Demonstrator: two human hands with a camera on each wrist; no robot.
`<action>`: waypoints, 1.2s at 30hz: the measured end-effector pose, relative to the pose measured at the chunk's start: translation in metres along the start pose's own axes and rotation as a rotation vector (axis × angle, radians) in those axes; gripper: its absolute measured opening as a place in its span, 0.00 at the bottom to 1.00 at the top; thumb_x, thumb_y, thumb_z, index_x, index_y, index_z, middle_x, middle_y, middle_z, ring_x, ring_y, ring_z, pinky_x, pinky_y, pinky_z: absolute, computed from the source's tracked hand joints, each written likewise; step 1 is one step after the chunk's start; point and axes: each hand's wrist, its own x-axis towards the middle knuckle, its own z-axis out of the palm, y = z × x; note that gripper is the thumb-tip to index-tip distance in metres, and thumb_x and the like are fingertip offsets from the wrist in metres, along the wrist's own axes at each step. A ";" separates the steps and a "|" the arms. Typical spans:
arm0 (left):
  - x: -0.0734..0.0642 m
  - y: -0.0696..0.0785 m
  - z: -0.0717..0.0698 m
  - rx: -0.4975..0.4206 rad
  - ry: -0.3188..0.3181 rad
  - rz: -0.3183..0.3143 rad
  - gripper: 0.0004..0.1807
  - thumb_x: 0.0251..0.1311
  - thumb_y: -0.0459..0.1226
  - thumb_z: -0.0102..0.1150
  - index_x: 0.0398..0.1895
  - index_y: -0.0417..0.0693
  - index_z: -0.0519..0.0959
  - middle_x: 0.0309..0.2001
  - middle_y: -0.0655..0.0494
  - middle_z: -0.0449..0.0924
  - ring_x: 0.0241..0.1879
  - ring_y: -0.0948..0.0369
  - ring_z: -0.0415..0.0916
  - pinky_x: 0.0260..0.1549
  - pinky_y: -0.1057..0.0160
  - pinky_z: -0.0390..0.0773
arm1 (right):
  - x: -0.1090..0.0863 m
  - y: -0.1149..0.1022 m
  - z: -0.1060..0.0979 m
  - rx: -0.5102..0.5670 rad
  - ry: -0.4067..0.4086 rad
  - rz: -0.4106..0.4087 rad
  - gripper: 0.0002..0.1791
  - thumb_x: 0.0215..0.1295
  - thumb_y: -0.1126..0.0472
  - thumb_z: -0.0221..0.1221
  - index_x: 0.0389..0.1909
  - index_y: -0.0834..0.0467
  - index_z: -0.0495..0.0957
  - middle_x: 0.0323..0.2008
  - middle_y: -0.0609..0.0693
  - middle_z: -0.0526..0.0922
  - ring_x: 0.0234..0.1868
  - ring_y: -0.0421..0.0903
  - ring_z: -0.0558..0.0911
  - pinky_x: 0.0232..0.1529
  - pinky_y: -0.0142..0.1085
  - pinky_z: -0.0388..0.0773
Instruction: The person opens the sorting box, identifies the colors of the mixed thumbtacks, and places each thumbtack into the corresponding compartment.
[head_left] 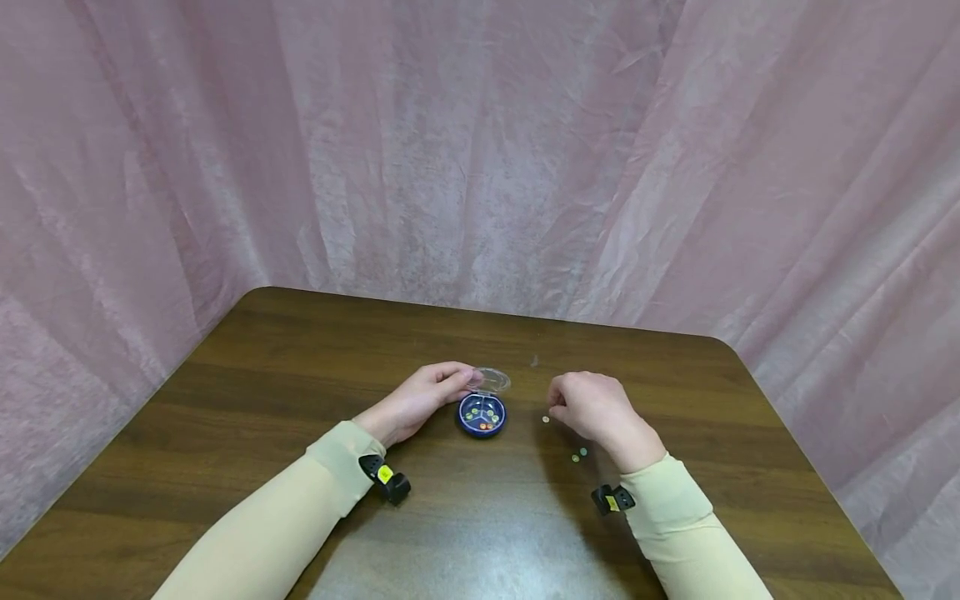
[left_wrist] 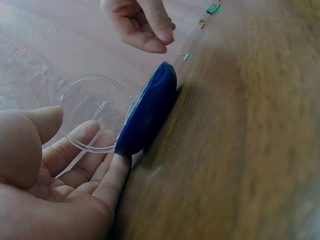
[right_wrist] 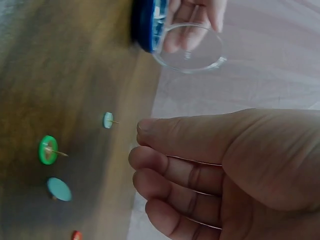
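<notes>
A small round blue compartment case (head_left: 482, 433) lies on the table with its clear lid (head_left: 493, 382) raised. Several thumbtacks are inside its divided sections. My left hand (head_left: 426, 398) is at the case, thumb at the lid's edge and fingers behind it, one fingertip touching the blue base. Over the table to the right hovers my right hand (head_left: 596, 408), fingers bent and thumb near the index finger, with nothing visible between them. Close to its fingertips lies a pale thumbtack (right_wrist: 108, 120). Farther off are a green thumbtack (right_wrist: 48, 150), a teal thumbtack (right_wrist: 59, 189) and something red (right_wrist: 76, 235).
The brown wooden table (head_left: 300, 358) has rounded far corners. Behind it hangs a pink curtain (head_left: 465, 167). A small clear scrap (head_left: 535, 361) lies beyond the case. Both wrists wear black camera bands, the left band (head_left: 385, 477) near the table.
</notes>
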 end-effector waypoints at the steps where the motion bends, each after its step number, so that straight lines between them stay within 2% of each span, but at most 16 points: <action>1: 0.000 0.000 0.000 0.000 0.000 -0.002 0.19 0.89 0.38 0.51 0.67 0.30 0.79 0.69 0.38 0.81 0.75 0.46 0.74 0.75 0.53 0.75 | 0.001 0.000 0.002 -0.005 -0.004 -0.003 0.08 0.66 0.59 0.76 0.31 0.47 0.86 0.28 0.40 0.83 0.32 0.42 0.80 0.35 0.48 0.83; 9: 0.002 -0.001 0.001 0.000 -0.003 0.007 0.19 0.89 0.37 0.51 0.67 0.29 0.78 0.69 0.37 0.81 0.75 0.45 0.73 0.74 0.54 0.76 | 0.004 0.006 0.018 -0.004 0.002 -0.021 0.13 0.64 0.60 0.76 0.25 0.46 0.82 0.26 0.40 0.82 0.30 0.43 0.80 0.32 0.48 0.83; 10: 0.002 -0.001 0.001 0.001 -0.004 0.008 0.19 0.89 0.37 0.51 0.67 0.29 0.78 0.69 0.37 0.81 0.75 0.45 0.73 0.74 0.54 0.76 | 0.008 0.013 0.028 -0.015 0.025 -0.034 0.13 0.63 0.59 0.76 0.25 0.45 0.82 0.26 0.39 0.82 0.29 0.43 0.80 0.31 0.49 0.83; 14: 0.001 0.000 0.002 0.003 -0.003 -0.001 0.19 0.89 0.36 0.50 0.67 0.29 0.78 0.69 0.37 0.81 0.75 0.46 0.73 0.74 0.54 0.76 | 0.015 0.022 0.044 -0.021 0.040 -0.046 0.13 0.62 0.59 0.76 0.25 0.44 0.81 0.26 0.39 0.82 0.30 0.44 0.81 0.31 0.51 0.83; 17: 0.000 0.001 0.003 0.006 -0.002 -0.004 0.19 0.89 0.36 0.50 0.67 0.29 0.78 0.69 0.37 0.81 0.75 0.46 0.73 0.75 0.53 0.75 | 0.018 0.025 0.051 -0.016 0.032 -0.044 0.14 0.62 0.59 0.76 0.24 0.43 0.80 0.26 0.39 0.81 0.29 0.45 0.81 0.30 0.51 0.83; 20: 0.001 0.000 0.002 0.009 -0.004 0.001 0.19 0.89 0.36 0.50 0.67 0.29 0.78 0.69 0.37 0.81 0.75 0.45 0.73 0.75 0.52 0.75 | 0.024 0.037 0.067 -0.041 0.073 -0.060 0.14 0.60 0.59 0.75 0.24 0.42 0.80 0.25 0.38 0.81 0.28 0.45 0.80 0.27 0.52 0.81; 22: 0.002 -0.001 0.002 0.008 -0.007 0.001 0.19 0.89 0.37 0.50 0.67 0.29 0.78 0.69 0.37 0.80 0.76 0.45 0.73 0.75 0.52 0.74 | 0.026 0.038 0.070 -0.046 0.075 -0.057 0.14 0.60 0.59 0.74 0.24 0.42 0.79 0.25 0.39 0.80 0.27 0.45 0.79 0.27 0.52 0.80; 26: 0.002 -0.001 0.002 0.007 -0.010 -0.006 0.19 0.89 0.38 0.51 0.67 0.30 0.78 0.69 0.38 0.80 0.76 0.46 0.73 0.75 0.53 0.74 | 0.023 0.031 0.061 -0.032 0.041 -0.034 0.14 0.61 0.61 0.72 0.23 0.43 0.79 0.24 0.39 0.80 0.27 0.45 0.79 0.28 0.51 0.81; 28: 0.001 -0.001 0.001 0.008 -0.010 -0.006 0.19 0.89 0.38 0.51 0.67 0.30 0.78 0.70 0.38 0.80 0.76 0.46 0.73 0.75 0.53 0.74 | 0.024 0.033 0.065 -0.048 0.052 -0.041 0.13 0.62 0.61 0.70 0.24 0.43 0.79 0.24 0.39 0.79 0.27 0.44 0.78 0.28 0.50 0.80; 31: 0.001 0.000 0.000 0.009 -0.009 -0.010 0.19 0.89 0.38 0.51 0.67 0.31 0.79 0.70 0.39 0.80 0.76 0.46 0.73 0.75 0.54 0.75 | 0.022 0.026 0.059 -0.053 0.055 -0.040 0.13 0.62 0.63 0.68 0.23 0.44 0.79 0.24 0.39 0.79 0.27 0.43 0.77 0.27 0.50 0.80; 33: 0.000 0.000 -0.001 0.011 -0.011 -0.012 0.19 0.89 0.38 0.50 0.68 0.31 0.79 0.70 0.39 0.80 0.76 0.46 0.72 0.75 0.54 0.74 | 0.019 0.020 0.052 -0.047 0.052 -0.035 0.14 0.63 0.64 0.67 0.22 0.44 0.79 0.23 0.39 0.78 0.26 0.43 0.77 0.27 0.49 0.80; 36: -0.001 0.001 -0.001 0.013 -0.012 -0.017 0.19 0.89 0.38 0.50 0.68 0.32 0.79 0.70 0.39 0.80 0.76 0.47 0.72 0.75 0.55 0.75 | 0.009 0.001 0.029 -0.027 0.015 -0.005 0.16 0.66 0.66 0.67 0.21 0.46 0.78 0.23 0.39 0.78 0.27 0.43 0.77 0.29 0.47 0.82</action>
